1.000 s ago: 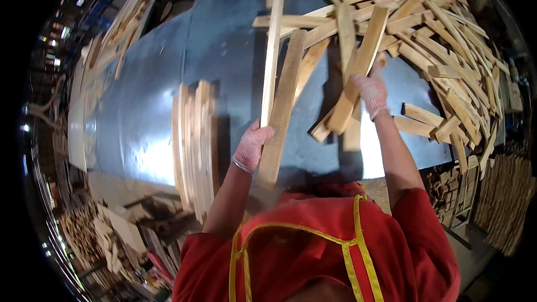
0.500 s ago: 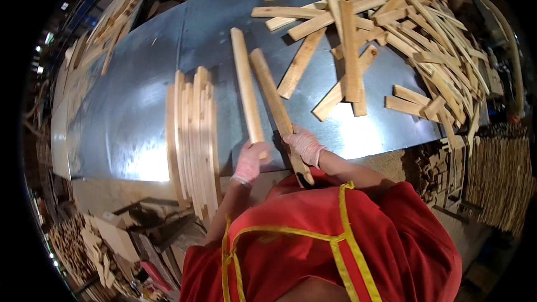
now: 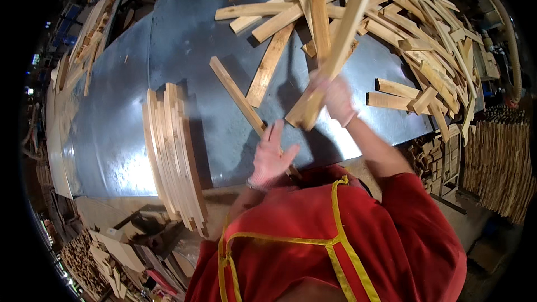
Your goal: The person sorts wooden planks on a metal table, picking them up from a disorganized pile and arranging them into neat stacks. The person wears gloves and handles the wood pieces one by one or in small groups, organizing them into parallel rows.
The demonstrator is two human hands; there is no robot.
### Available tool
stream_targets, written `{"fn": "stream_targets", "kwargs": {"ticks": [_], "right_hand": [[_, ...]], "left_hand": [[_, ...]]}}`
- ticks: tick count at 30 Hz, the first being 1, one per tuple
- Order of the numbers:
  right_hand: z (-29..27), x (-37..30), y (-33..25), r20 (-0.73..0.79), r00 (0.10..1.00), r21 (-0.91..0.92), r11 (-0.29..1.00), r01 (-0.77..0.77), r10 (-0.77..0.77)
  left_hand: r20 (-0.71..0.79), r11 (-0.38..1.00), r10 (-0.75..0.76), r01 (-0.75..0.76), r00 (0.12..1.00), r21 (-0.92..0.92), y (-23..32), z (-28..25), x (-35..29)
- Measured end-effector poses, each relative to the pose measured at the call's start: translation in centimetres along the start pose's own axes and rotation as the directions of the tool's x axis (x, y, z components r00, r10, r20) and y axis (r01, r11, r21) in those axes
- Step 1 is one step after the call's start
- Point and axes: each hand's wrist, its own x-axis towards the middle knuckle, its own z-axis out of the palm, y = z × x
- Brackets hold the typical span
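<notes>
My right hand (image 3: 334,99), in a pale work glove, is closed round a wooden slat (image 3: 353,22) that is raised at a slant, its upper end leaving the top of the view. Another slat's end shows beside its lower end; whether I grip that one too, I cannot tell. My left hand (image 3: 271,159), gloved as well, is open with the thumb apart. It is over the near part of a slat (image 3: 238,95) lying slantwise on the metal-topped table (image 3: 190,33). Left of that hand, a row of slats (image 3: 174,159) lies side by side, overhanging the front edge.
A large loose heap of slats (image 3: 430,50) covers the table's right side. More slats (image 3: 92,33) lie at the far left. Beyond the table's right end stands a tall stack of thin wood pieces (image 3: 498,168). Wood scraps (image 3: 89,263) are piled at lower left.
My left hand has let go of its slat and opened. My right hand has moved right and away from me, and a slat now rises from it. The view has shifted slightly.
</notes>
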Motion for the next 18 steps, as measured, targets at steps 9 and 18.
{"fn": "stream_targets", "kwargs": {"ticks": [9, 18], "right_hand": [[-10.1, 7.2, 3.7, -0.18, 0.949, -0.196, 0.936, -0.291, 0.258], [-4.6, 5.2, 5.8, -0.081, 0.868, 0.177, 0.864, -0.471, 0.489]], "left_hand": [[0.212, 0.774, -0.071, -0.08, 0.975, 0.628, 1.9, 5.5, 11.0], [-0.126, 0.675, 0.061, 0.052, 0.99, 0.736, 1.0, -15.7, 1.9]]}}
